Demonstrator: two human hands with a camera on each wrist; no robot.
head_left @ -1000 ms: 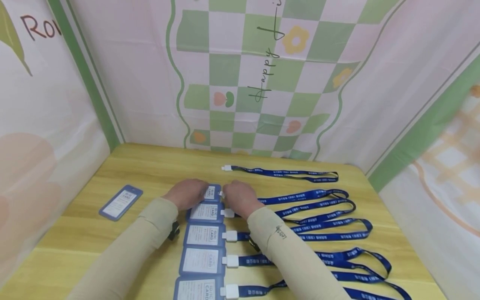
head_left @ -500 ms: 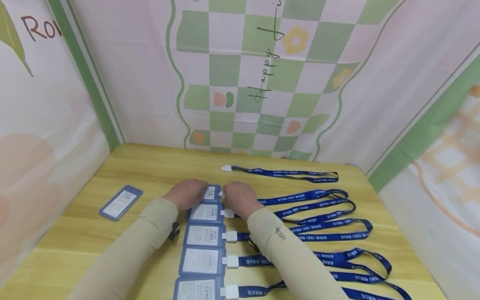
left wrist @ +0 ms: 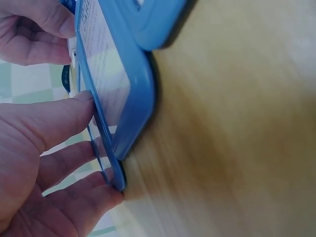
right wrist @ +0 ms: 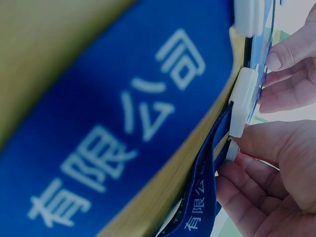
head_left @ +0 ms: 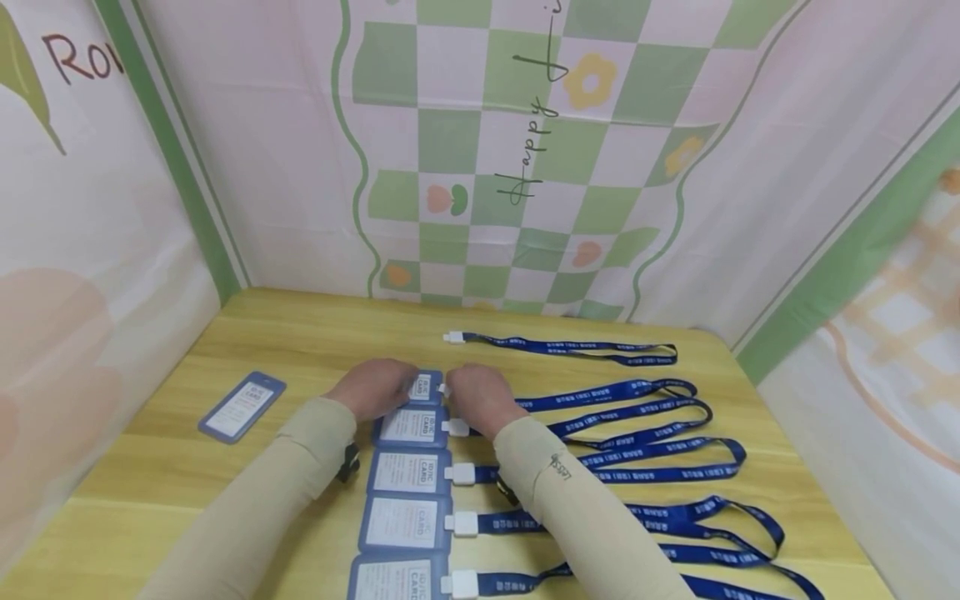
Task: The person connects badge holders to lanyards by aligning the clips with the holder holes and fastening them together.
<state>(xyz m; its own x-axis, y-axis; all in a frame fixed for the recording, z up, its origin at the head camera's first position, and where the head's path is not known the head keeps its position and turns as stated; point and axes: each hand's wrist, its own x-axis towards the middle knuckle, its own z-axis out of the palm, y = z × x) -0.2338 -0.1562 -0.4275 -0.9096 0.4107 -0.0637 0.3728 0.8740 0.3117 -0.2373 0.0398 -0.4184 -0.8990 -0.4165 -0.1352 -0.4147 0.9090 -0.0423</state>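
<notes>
In the head view my left hand (head_left: 373, 387) pinches the blue-framed card holder (head_left: 424, 387) at the far end of a column. The left wrist view shows the thumb over that holder's edge (left wrist: 117, 177) and fingers beneath. Close on its right, my right hand (head_left: 482, 397) pinches the white clip (right wrist: 232, 150) of a blue lanyard (head_left: 600, 394). The fingers hide most of this clip; whether it is hooked into the holder's slot I cannot tell. Below lie several card holders (head_left: 408, 472), each with a white clip (head_left: 463, 473) at its right end.
One loose card holder (head_left: 242, 407) lies at the left of the wooden table (head_left: 172, 467). A lanyard with a white clip (head_left: 454, 337) lies behind the hands. Several blue lanyards (head_left: 667, 475) stretch rightward. Printed cloth (head_left: 525, 167) hangs around the back and sides.
</notes>
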